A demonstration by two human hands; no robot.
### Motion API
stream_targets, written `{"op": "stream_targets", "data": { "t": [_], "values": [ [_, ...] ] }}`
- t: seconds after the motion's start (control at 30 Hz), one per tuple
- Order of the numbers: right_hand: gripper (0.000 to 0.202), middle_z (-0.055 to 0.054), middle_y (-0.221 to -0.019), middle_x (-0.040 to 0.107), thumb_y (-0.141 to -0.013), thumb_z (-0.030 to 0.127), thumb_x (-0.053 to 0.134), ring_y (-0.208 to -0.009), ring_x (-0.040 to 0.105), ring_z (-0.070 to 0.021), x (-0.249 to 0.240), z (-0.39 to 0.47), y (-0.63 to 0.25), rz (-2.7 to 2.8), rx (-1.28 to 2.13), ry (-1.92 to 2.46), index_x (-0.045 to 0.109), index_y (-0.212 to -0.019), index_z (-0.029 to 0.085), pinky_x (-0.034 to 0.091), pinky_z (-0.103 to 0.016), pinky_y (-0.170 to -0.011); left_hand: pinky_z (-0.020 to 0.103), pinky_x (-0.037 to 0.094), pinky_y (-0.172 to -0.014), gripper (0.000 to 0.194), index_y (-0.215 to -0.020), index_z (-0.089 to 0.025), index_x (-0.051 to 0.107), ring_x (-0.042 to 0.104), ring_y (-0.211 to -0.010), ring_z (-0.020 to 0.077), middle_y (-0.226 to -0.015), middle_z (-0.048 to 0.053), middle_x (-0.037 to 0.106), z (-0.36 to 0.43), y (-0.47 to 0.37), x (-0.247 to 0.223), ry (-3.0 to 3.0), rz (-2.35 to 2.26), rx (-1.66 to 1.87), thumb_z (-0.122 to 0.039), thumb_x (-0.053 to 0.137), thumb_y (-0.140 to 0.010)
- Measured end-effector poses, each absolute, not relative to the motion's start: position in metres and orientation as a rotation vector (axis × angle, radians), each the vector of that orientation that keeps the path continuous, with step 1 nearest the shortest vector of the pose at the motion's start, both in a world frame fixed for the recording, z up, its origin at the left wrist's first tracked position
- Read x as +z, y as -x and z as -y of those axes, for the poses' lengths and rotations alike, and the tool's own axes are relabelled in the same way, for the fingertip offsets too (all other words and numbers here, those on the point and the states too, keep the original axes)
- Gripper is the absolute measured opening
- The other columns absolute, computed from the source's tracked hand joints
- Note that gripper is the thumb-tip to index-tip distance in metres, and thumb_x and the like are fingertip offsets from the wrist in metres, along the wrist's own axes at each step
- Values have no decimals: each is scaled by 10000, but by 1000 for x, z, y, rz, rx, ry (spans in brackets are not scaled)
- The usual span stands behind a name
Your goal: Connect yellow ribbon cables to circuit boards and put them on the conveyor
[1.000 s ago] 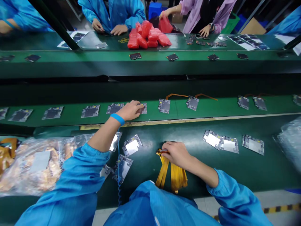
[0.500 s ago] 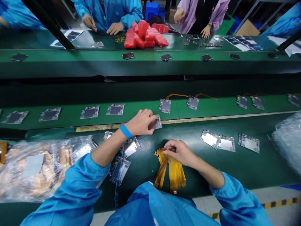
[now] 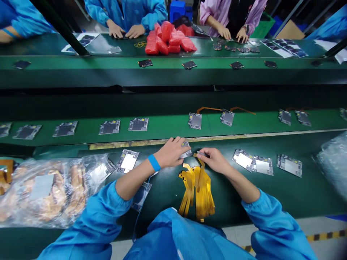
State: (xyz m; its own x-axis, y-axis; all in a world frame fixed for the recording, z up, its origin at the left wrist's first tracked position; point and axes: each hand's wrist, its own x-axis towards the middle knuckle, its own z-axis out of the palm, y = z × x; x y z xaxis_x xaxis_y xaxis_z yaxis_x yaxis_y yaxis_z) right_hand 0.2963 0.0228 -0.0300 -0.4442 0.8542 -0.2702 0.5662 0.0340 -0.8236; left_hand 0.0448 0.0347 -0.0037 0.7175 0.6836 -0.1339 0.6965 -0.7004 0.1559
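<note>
My left hand point(image 3: 171, 154), with a blue band at the wrist, is closed over a small circuit board point(image 3: 186, 149) just above the near bench. To its right, my right hand point(image 3: 215, 159) pinches the end of an orange flex cable point(image 3: 201, 161), close to the board's right edge but apart from it. A greyish bit shows between those fingers, too small to name. Below both hands lies a fanned pile of orange flex cables point(image 3: 204, 196). Left of it, a board with a white pad point(image 3: 128, 161) and a darker board point(image 3: 141, 196) lie partly under my left arm.
Boards point(image 3: 111, 127) line the green belt point(image 3: 168, 126); some farther right carry cables. Several boards point(image 3: 262, 166) lie right of my hands. A plastic bag of orange parts point(image 3: 51, 191) is at left, clear plastic point(image 3: 332, 159) at right. Co-workers' hands point(image 3: 126, 31) are across, beside red bundles point(image 3: 169, 39).
My right hand has moved up from the pile, lifting one flex cable's end towards the board. My left hand has drawn the board slightly down and right. Both co-workers' hands opposite have moved.
</note>
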Motion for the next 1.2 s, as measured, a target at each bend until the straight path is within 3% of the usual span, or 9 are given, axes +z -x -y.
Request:
{"op": "stream_targets", "data": {
  "t": [0.17,0.37,0.6,1.2],
  "values": [
    [218,-34,-905,775,-917,385,628,-809,677,-180,-38,-34,-298,1960,1305,1527,717,-940,187,452,-258,-721,448,476,-865,369,-1262,-258,659,547,-1121,336,-1278,164,555,-43,-52,3,-2761,-1058,-208,-227,603,-898],
    [247,-6,-774,739,-927,421,618,-725,630,-173,-29,-40,-287,2100,1161,1773,739,-867,214,341,-254,-621,434,495,-862,275,-1174,-235,663,551,-1105,327,-1272,162,551,-46,-52,8,-2762,-1056,-283,-218,608,-905],
    [241,-3,-794,735,-940,388,592,-733,611,-170,-19,-51,-270,2226,1066,1867,766,-862,242,285,-265,-615,457,490,-934,264,-1211,-214,643,541,-1160,328,-1322,167,561,-43,-45,3,-2750,-1064,-253,-235,585,-954],
    [202,-5,-798,729,-940,332,614,-709,578,-162,-12,-57,-265,2347,1011,1853,792,-904,242,272,-259,-604,475,485,-953,284,-1230,-199,628,534,-1207,349,-1381,185,539,-42,-44,1,-2759,-1050,-264,-234,614,-949]
  ]
}}
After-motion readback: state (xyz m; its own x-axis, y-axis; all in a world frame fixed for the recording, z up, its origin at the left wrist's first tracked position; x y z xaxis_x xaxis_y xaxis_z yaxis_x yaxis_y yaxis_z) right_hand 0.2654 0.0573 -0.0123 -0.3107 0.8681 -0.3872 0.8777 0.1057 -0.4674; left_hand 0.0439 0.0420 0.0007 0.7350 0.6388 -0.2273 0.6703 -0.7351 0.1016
